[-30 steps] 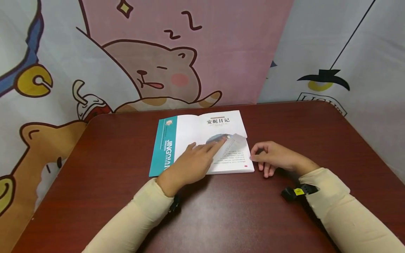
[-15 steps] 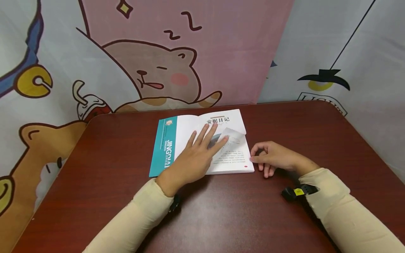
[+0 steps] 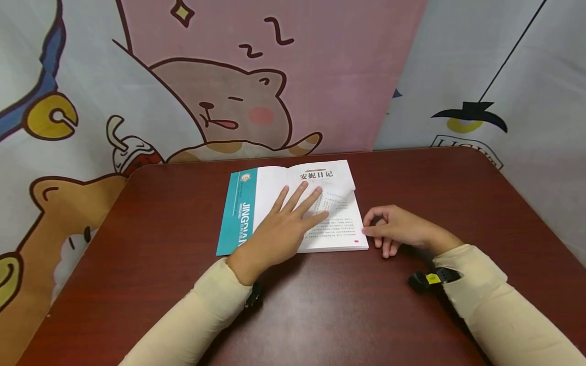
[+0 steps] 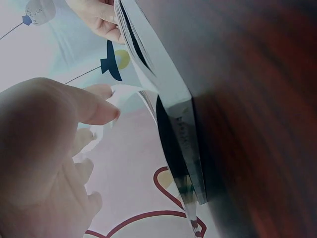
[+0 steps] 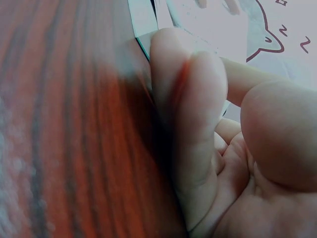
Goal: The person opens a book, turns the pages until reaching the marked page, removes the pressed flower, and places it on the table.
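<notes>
Under the left hand (image 3: pixel 277 231), spread and gripping nothing, lies an open book (image 3: pixel 339 218); right hand (image 3: pixel 400 227) sits curled beside it, grip unclear.

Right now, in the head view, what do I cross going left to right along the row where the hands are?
The book's teal strip → left hand → the page's printed text → right hand → bare tabletop.

Both long sleeves (image 3: pixel 503 300) are plain cream. Black wrist devices (image 3: pixel 417 281) show beneath, the right one bearing a yellow label (image 3: pixel 432 278).
</notes>
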The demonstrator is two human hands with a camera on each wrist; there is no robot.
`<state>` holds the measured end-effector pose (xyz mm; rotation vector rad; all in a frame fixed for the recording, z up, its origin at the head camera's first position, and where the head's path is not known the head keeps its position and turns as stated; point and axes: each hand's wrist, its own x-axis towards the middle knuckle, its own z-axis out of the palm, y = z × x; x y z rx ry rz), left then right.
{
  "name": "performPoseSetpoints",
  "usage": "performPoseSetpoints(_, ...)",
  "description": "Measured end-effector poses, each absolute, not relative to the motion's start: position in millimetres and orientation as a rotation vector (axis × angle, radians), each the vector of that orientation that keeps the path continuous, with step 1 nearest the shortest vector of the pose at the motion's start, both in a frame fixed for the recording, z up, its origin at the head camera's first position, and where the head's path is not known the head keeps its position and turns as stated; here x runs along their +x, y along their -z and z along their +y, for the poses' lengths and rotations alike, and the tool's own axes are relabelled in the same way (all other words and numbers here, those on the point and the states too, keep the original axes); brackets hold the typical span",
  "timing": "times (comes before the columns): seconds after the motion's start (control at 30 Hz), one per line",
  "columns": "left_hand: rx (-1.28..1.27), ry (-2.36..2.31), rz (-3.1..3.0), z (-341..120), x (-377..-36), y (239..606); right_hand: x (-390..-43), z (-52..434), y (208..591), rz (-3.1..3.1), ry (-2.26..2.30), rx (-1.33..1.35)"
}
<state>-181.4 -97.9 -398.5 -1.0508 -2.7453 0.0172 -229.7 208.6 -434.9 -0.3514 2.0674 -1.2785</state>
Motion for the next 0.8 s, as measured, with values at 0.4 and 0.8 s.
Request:
performPoseSetpoints(0.4, -0.967, -0.071, -2.682, -98.9, -182.5, 398.9, -230.8, 209.2, 435.0, 2.071, 1.287, -0.358)
performPoseSetpoints(0.8, -0.936, -0.157, -2.627, -100.9, -184.4, 401.3, -231.5, 209.5, 436.9, 2.082, 1.28, -0.378)
